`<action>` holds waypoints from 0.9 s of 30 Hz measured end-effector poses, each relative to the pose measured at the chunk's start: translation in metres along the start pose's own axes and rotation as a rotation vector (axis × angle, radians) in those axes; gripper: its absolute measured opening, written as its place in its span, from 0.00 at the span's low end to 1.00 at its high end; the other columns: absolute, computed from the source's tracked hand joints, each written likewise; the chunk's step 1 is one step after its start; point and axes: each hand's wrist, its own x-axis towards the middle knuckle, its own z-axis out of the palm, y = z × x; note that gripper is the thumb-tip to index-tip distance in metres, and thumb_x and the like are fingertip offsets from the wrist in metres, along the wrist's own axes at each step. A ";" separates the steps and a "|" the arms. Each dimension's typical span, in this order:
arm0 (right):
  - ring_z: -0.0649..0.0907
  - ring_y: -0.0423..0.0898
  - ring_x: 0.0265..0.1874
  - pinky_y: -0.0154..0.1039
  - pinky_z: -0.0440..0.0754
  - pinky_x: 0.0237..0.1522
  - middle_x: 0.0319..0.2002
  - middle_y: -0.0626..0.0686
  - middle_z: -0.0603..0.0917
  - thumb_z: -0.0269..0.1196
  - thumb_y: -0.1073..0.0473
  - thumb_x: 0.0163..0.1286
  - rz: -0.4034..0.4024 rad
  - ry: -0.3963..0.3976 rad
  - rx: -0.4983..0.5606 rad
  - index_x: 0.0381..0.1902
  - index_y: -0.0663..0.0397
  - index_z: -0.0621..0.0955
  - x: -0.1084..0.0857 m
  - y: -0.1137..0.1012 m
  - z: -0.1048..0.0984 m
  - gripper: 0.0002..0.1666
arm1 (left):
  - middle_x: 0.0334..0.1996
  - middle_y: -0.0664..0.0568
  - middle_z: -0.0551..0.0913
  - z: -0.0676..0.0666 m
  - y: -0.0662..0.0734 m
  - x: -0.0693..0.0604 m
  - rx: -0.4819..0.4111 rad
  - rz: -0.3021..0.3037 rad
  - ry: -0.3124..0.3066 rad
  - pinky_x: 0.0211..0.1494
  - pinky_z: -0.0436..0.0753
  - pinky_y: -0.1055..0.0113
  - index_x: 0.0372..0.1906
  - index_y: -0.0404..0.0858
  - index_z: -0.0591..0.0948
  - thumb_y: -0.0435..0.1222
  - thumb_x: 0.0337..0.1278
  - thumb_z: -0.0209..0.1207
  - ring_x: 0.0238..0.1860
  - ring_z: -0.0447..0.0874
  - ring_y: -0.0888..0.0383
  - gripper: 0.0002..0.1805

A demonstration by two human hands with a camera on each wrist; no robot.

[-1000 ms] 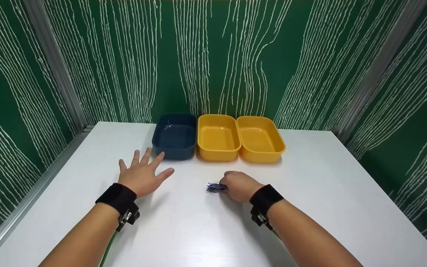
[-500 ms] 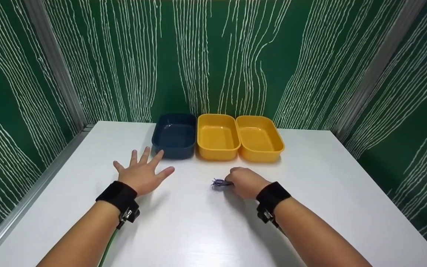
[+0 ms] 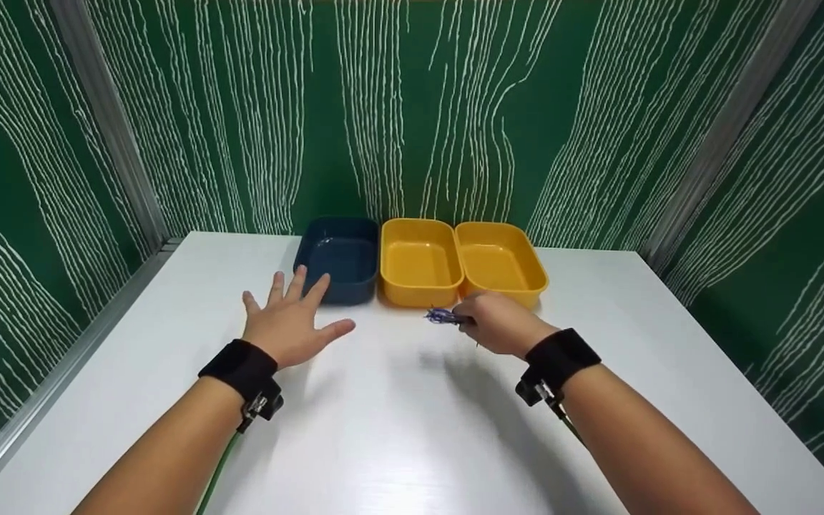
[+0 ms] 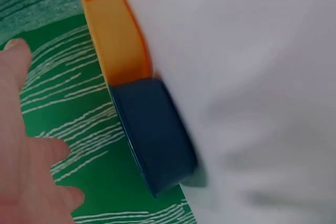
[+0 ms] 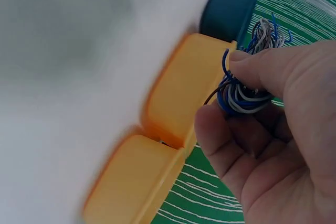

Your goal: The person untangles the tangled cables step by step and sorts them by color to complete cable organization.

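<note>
My right hand [image 3: 501, 322] pinches a bundle of thin wires [image 5: 242, 95] between thumb and curled fingers. Blue, white, grey and a brown strand show in the right wrist view, with loose ends poking out past the thumb. Seen from the head, the bundle [image 3: 446, 316] hangs above the table in front of the yellow bins, its shadow apart from it below. My left hand [image 3: 289, 325] holds nothing; its fingers are spread and straight, near the front left of the dark blue bin [image 3: 339, 295]. In the left wrist view, part of the left hand [image 4: 26, 156] shows.
At the back of the white table [image 3: 383, 429] the dark blue bin, a middle yellow bin [image 3: 423, 297] and a right yellow bin [image 3: 519, 247] stand side by side. Behind them rises a green wall [image 3: 412, 107] with white streaks. Black straps with cameras circle both wrists.
My right hand has lifted the wire bundle off the table and carried it forward and right toward the yellow bins. The left hand has shifted slightly forward and right, fingers still spread.
</note>
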 end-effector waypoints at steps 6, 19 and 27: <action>0.81 0.46 0.34 0.39 0.82 0.39 0.37 0.51 0.87 0.69 0.63 0.70 0.051 0.043 0.026 0.46 0.54 0.89 -0.003 -0.001 -0.015 0.08 | 0.86 0.45 0.46 -0.004 0.020 0.003 -0.049 0.035 0.000 0.77 0.41 0.22 0.85 0.56 0.49 0.84 0.48 0.45 0.85 0.41 0.34 0.63; 0.84 0.47 0.43 0.43 0.86 0.49 0.45 0.52 0.90 0.69 0.62 0.71 -0.001 0.105 0.106 0.59 0.50 0.87 -0.002 -0.012 -0.019 0.19 | 0.79 0.50 0.68 0.001 0.055 0.007 -0.238 0.222 0.051 0.79 0.69 0.48 0.81 0.46 0.63 0.64 0.59 0.66 0.79 0.67 0.49 0.51; 0.85 0.46 0.44 0.44 0.87 0.51 0.44 0.50 0.90 0.70 0.60 0.71 -0.029 0.116 0.151 0.58 0.49 0.87 0.002 -0.019 -0.016 0.18 | 0.76 0.49 0.73 0.006 0.069 0.007 -0.433 0.281 0.100 0.77 0.72 0.53 0.78 0.42 0.68 0.55 0.60 0.69 0.76 0.72 0.51 0.45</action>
